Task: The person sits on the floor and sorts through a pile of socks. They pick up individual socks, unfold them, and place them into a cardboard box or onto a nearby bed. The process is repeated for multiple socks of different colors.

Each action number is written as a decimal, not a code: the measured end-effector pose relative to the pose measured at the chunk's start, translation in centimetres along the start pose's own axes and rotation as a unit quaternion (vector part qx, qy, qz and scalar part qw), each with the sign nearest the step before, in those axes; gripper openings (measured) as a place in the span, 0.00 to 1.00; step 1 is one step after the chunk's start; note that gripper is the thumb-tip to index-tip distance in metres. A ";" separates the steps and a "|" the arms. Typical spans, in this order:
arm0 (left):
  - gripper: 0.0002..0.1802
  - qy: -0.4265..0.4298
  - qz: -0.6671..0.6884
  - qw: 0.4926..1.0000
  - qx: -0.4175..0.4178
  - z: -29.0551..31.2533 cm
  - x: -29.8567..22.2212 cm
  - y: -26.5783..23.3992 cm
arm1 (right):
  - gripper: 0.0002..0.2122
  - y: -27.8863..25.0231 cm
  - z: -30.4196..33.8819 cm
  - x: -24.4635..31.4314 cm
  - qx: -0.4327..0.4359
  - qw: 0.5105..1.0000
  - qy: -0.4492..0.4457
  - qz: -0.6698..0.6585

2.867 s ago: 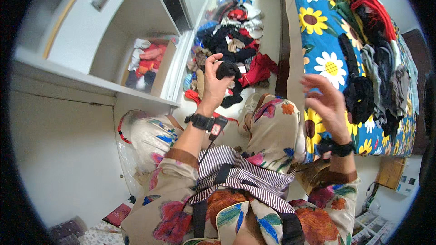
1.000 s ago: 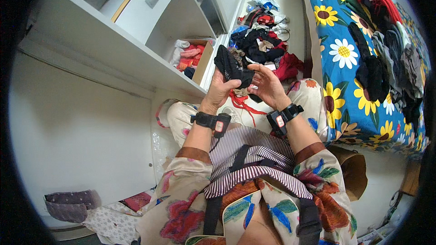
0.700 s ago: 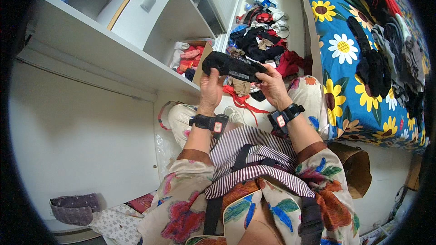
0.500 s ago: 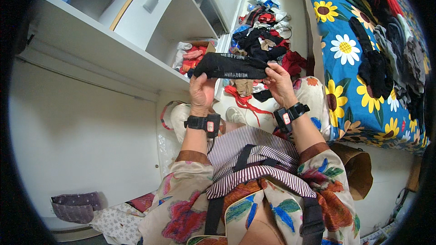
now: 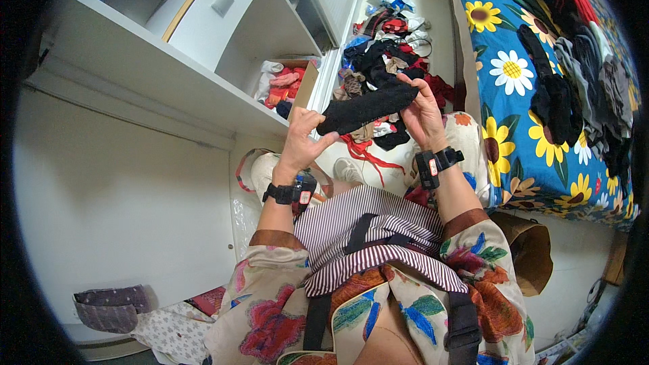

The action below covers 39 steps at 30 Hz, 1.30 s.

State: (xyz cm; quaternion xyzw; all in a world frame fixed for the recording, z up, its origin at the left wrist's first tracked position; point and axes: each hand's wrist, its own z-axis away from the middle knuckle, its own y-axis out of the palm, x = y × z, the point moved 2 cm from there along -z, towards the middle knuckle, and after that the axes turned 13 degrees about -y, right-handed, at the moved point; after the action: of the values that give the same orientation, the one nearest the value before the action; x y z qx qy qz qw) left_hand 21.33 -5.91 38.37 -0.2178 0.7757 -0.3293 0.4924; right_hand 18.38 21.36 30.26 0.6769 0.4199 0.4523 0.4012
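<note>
A black sock (image 5: 365,109) is stretched between my two hands, over the clothes on the floor. My left hand (image 5: 302,138) pinches its left end, with the thumb along the lower edge. At the upper right end, my right hand (image 5: 422,113) grips the sock between thumb and fingers. The sock slants up to the right, and no lettering shows on the side facing me. Beyond it spreads a pile of mixed clothing (image 5: 382,57) in black, red and beige. A red strappy cloth (image 5: 365,155) lies on the floor below the sock.
To the left, a white cabinet (image 5: 162,84) holds a cardboard box (image 5: 307,88) of red and white clothes. On the right is a bed with a blue sunflower cover (image 5: 503,105), bearing dark socks (image 5: 558,105) and grey garments (image 5: 602,81). A brown paper bag (image 5: 527,253) stands beside the bed.
The sock has gone from level to slanted, its right end higher, and its lettered side no longer shows. My left hand has dropped slightly; my right hand has risen and moved a little right.
</note>
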 end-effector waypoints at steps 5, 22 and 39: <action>0.12 -0.125 0.094 0.985 -0.077 0.7 1.0 0.2 | 0.06 -0.1 -0.1 0.0 -0.014 1.000 -0.018 -0.001; 0.11 0.025 0.085 0.996 -0.015 1.4 -1.4 0.8 | 0.09 1.9 0.9 0.1 -0.040 0.996 0.078 -0.015; 0.08 0.014 -0.024 0.996 -0.081 2.4 1.8 -0.2 | 0.16 -1.0 0.1 1.0 -0.095 0.986 -0.116 0.076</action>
State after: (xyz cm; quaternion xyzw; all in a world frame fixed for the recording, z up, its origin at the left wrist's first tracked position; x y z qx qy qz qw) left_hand 22.74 -7.97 36.64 -0.2709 0.8012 -0.2800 0.4543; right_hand 18.55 22.63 29.59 0.7135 0.2729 0.4380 0.4739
